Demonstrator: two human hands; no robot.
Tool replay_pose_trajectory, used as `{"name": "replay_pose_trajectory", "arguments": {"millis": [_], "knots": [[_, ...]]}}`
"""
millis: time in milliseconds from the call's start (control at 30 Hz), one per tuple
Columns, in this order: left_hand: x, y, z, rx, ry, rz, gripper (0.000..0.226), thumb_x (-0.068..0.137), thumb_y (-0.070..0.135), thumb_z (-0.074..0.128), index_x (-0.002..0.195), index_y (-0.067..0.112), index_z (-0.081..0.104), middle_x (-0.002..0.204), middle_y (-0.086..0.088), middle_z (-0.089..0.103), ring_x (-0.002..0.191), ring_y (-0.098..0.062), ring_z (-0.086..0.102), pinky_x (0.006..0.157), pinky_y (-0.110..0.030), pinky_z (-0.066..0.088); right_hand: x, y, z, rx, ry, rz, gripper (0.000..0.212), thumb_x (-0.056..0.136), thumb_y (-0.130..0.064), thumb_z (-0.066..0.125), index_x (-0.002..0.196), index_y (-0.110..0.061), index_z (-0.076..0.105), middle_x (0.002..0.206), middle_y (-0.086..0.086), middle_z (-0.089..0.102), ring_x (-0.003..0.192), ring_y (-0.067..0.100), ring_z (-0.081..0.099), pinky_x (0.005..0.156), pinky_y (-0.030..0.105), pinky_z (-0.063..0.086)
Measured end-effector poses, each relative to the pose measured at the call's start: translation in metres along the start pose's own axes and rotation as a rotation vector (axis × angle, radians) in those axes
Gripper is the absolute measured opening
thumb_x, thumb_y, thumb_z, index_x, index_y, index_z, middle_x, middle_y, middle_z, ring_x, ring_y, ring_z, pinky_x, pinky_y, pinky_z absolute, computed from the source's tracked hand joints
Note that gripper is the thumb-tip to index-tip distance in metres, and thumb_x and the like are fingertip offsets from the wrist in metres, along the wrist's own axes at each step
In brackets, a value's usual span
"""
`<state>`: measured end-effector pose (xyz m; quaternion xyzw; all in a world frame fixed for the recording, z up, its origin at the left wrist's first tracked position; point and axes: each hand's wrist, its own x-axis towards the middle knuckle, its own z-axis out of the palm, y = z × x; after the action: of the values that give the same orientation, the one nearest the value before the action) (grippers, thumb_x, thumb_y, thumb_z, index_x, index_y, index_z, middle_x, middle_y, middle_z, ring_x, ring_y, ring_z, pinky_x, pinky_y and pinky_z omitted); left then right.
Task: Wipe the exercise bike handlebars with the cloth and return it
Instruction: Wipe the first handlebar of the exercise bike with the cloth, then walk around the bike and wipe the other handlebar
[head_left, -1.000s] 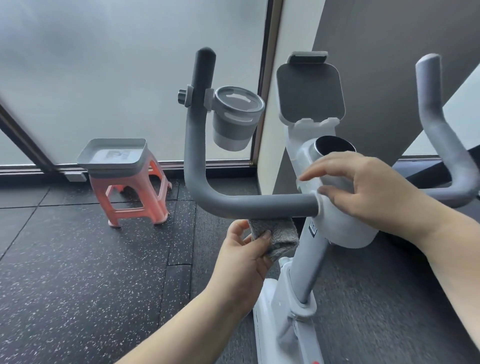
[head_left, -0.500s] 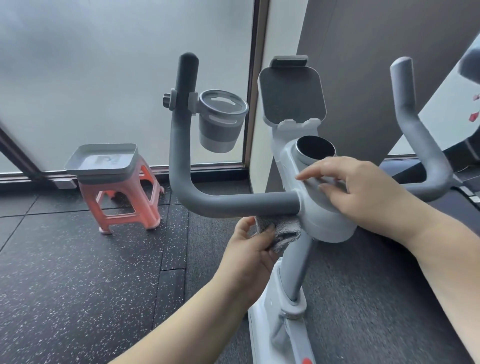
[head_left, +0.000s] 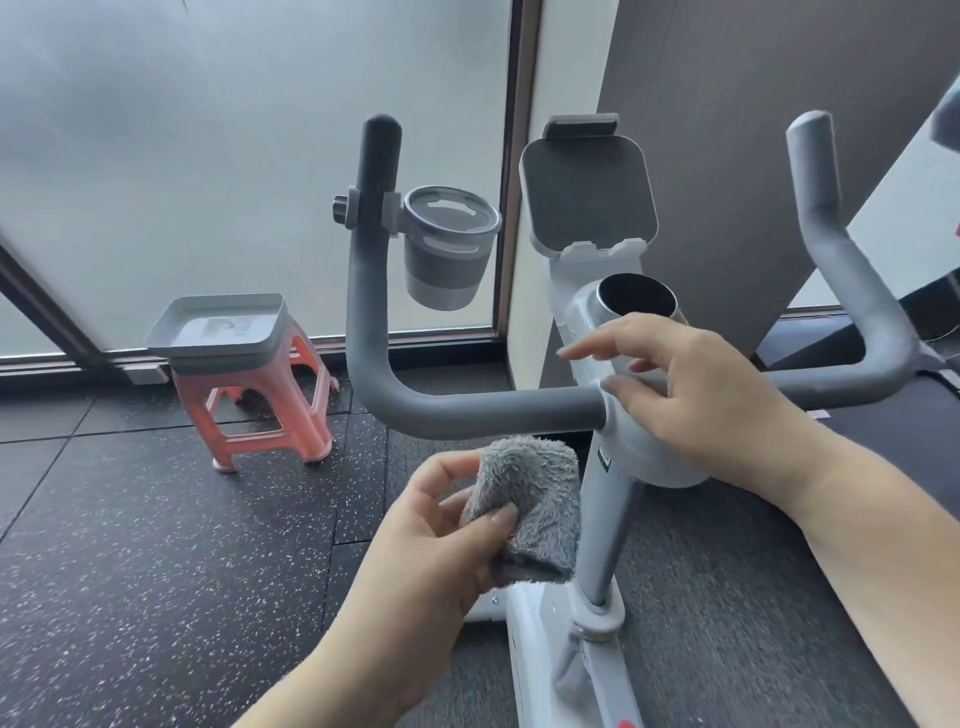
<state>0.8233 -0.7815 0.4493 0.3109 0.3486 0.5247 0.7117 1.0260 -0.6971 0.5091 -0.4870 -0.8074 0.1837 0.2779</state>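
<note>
Pinching the folded grey cloth (head_left: 535, 512) between thumb and fingers, my left hand (head_left: 441, 540) holds it just below the left handlebar (head_left: 467, 410), apart from the foam. My right hand (head_left: 696, 400) rests on the bike's white console housing (head_left: 644, 452), fingers relaxed and spread, gripping nothing. A grey cup holder (head_left: 447, 249) is clamped to the handlebar's upright. Beyond, a grey tray (head_left: 218, 332) sits on an orange stool (head_left: 265, 410) on the speckled floor (head_left: 130, 561).
</note>
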Motion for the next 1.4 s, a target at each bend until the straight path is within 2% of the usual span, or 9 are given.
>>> {"name": "replay_pose_trajectory", "arguments": {"millis": [100,300,433,567,700,767,1067,1233,1400], "knots": [[0.001,0.018,0.007,0.214,0.014,0.172,0.028,0.074,0.003,0.064,0.099,0.016,0.065,0.102,-0.015,0.071,0.088,-0.028,0.067,0.078,-0.051,0.055,0.001,-0.012,0.006,0.112,0.032,0.021,0.039,0.087,-0.002,0.061,0.111,-0.033,0.064,0.109,-0.018,0.064,0.103,0.002,0.059,0.089,0.015,0.045],[0.017,0.048,0.005,0.351,0.090,0.356,0.036,0.078,-0.012,0.061,0.108,0.008,0.058,0.094,-0.011,0.071,0.082,-0.018,0.070,0.064,-0.030,0.057,-0.001,-0.032,0.015,0.298,0.020,0.026,0.037,0.084,-0.022,0.065,0.119,-0.034,0.058,0.111,-0.014,0.064,0.101,0.006,0.062,0.087,0.023,0.052],[0.022,0.059,-0.006,0.345,0.031,0.287,0.035,0.072,0.002,0.074,0.101,0.011,0.058,0.096,-0.013,0.071,0.081,-0.024,0.069,0.064,-0.033,0.056,-0.005,-0.047,0.024,0.365,-0.056,0.051,0.052,0.073,-0.043,0.074,0.119,-0.048,0.051,0.115,-0.022,0.061,0.107,-0.001,0.058,0.089,0.015,0.048],[0.021,0.062,-0.011,0.343,0.035,0.208,0.037,0.066,0.009,0.075,0.097,0.004,0.057,0.088,-0.017,0.071,0.074,-0.032,0.068,0.060,-0.043,0.057,-0.008,-0.067,0.038,0.285,-0.054,0.052,0.065,0.067,-0.040,0.082,0.124,-0.042,0.051,0.117,-0.016,0.061,0.107,-0.001,0.058,0.092,0.015,0.046],[0.015,0.066,-0.025,0.407,0.055,0.162,0.031,0.066,0.012,0.079,0.090,0.008,0.060,0.087,-0.021,0.070,0.076,-0.039,0.067,0.074,-0.066,0.052,-0.016,-0.085,0.054,0.192,0.058,0.148,0.065,0.064,-0.040,0.083,0.120,-0.045,0.050,0.112,-0.020,0.059,0.106,0.000,0.055,0.096,0.027,0.045],[0.008,0.070,-0.033,0.479,-0.009,0.135,0.024,0.074,0.009,0.077,0.090,0.008,0.060,0.085,-0.017,0.073,0.076,-0.036,0.068,0.078,-0.064,0.052,-0.025,-0.097,0.064,0.189,0.105,0.210,0.061,0.066,-0.035,0.083,0.117,-0.044,0.052,0.104,-0.025,0.056,0.103,-0.005,0.053,0.092,0.019,0.044],[-0.030,0.059,-0.101,1.182,-0.167,0.176,0.022,0.083,0.033,0.069,0.105,0.032,0.065,0.097,0.020,0.068,0.084,0.004,0.064,0.079,-0.024,0.054,-0.100,-0.123,0.126,0.197,0.179,0.571,0.046,0.071,-0.024,0.078,0.109,-0.040,0.059,0.113,-0.006,0.055,0.099,0.005,0.057,0.084,0.014,0.042],[-0.043,0.014,-0.135,1.543,-0.285,0.143,0.038,0.088,0.037,0.060,0.125,0.030,0.056,0.128,0.008,0.058,0.117,-0.012,0.052,0.098,-0.027,0.039,-0.154,-0.134,0.161,0.202,0.164,0.796,0.044,0.073,-0.014,0.074,0.106,-0.042,0.064,0.112,-0.003,0.047,0.098,0.010,0.055,0.077,0.016,0.044],[-0.067,-0.027,-0.154,1.852,-0.487,0.164,0.055,0.091,0.042,0.052,0.142,0.027,0.037,0.147,0.006,0.041,0.134,-0.022,0.033,0.107,-0.039,0.034,-0.205,-0.139,0.187,0.186,0.148,0.905,0.047,0.073,-0.009,0.069,0.114,-0.031,0.064,0.119,0.000,0.043,0.098,0.009,0.048,0.055,0.001,0.039]]}}
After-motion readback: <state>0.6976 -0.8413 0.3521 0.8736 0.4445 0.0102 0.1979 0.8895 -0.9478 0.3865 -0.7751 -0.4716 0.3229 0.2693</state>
